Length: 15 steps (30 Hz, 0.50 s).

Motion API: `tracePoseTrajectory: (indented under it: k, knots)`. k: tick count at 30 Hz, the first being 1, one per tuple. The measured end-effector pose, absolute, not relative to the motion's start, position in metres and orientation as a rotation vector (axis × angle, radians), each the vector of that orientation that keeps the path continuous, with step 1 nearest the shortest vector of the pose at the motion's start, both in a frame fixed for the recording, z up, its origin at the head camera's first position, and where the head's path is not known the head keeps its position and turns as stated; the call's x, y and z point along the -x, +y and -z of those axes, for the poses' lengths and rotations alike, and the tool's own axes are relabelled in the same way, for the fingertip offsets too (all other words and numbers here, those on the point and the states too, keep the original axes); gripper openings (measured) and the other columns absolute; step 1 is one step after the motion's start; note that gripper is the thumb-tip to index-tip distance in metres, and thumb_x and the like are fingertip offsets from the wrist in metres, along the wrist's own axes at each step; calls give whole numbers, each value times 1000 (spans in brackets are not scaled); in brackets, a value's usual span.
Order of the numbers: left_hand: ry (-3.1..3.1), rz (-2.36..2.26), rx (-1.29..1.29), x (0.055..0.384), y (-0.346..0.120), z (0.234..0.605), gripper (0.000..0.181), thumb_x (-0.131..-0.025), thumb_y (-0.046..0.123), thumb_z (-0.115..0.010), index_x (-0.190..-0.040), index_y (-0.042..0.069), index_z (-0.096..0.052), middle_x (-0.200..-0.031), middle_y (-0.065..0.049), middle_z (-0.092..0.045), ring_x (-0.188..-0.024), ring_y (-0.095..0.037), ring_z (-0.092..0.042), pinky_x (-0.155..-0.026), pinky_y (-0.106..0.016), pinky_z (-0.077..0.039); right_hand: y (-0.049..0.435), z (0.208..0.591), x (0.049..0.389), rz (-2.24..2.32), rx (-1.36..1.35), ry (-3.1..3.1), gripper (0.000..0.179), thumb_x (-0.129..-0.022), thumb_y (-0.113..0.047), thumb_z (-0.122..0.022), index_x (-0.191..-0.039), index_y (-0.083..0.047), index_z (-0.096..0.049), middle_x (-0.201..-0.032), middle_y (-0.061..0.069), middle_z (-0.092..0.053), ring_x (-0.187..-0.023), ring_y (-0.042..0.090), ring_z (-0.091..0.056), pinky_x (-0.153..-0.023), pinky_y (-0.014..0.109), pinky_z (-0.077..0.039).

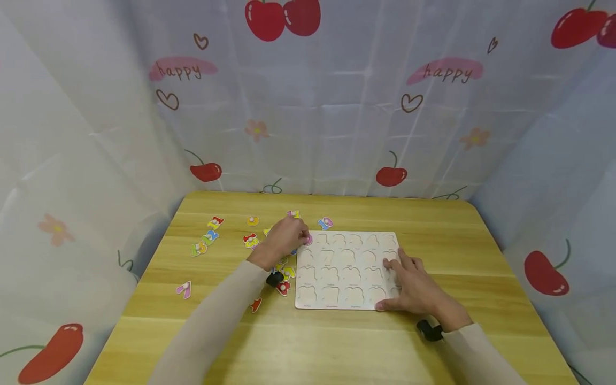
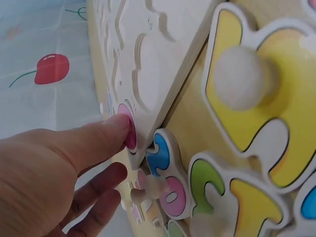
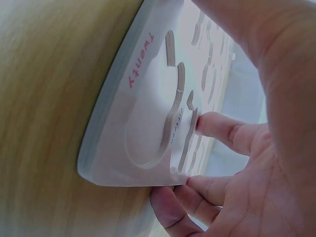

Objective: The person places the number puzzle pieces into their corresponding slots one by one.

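A pale wooden number puzzle board (image 1: 337, 270) with cut-out recesses lies flat on the table. My left hand (image 1: 285, 236) is over its far left corner, the thumb on a round pink puzzle piece (image 2: 127, 129) that sits in the corner recess. The index finger is hidden behind the thumb in the left wrist view. My right hand (image 1: 416, 286) grips the board around its near right corner, thumb at the near edge and fingers along the right side. One right finger (image 3: 217, 129) rests on the board's face, close to the printed words "Twenty" and "Fifteen".
Several knobbed number pieces (image 1: 250, 240) are scattered left of the board, some close against its left edge. A blue and pink piece (image 1: 325, 223) lies just behind the board. The wooden table (image 1: 337, 347) is bordered by a cherry-print curtain (image 1: 327, 133).
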State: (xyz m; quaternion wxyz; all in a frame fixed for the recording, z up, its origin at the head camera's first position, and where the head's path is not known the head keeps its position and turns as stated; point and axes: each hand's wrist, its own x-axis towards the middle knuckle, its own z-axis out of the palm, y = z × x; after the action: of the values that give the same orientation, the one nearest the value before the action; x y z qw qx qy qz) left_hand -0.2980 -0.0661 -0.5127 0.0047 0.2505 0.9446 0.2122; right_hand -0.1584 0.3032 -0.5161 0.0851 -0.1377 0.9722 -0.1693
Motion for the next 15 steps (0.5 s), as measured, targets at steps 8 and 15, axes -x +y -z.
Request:
tracePoseTrajectory:
  k: [8, 15]
  knots:
    - [2815, -686, -894, 304, -78, 512, 8, -109, 15, -84, -109, 14, -92, -110, 0, -89, -83, -11, -70, -108, -43, -66, 301, 518, 156, 510, 395, 2876, 123, -71, -72, -105, -162, -3, -62, -184, 45, -26, -152, 66, -45, -116, 76, -54]
    - [2784, -769, -913, 312, -80, 516, 7, -108, 20, -87, -107, 15, -91, -99, 2, -87, -76, -9, -67, -144, -59, -35, 301, 517, 158, 494, 398, 2905, 123, -70, -70, -107, -162, -2, -62, -183, 46, -26, -152, 67, -44, -115, 76, -54]
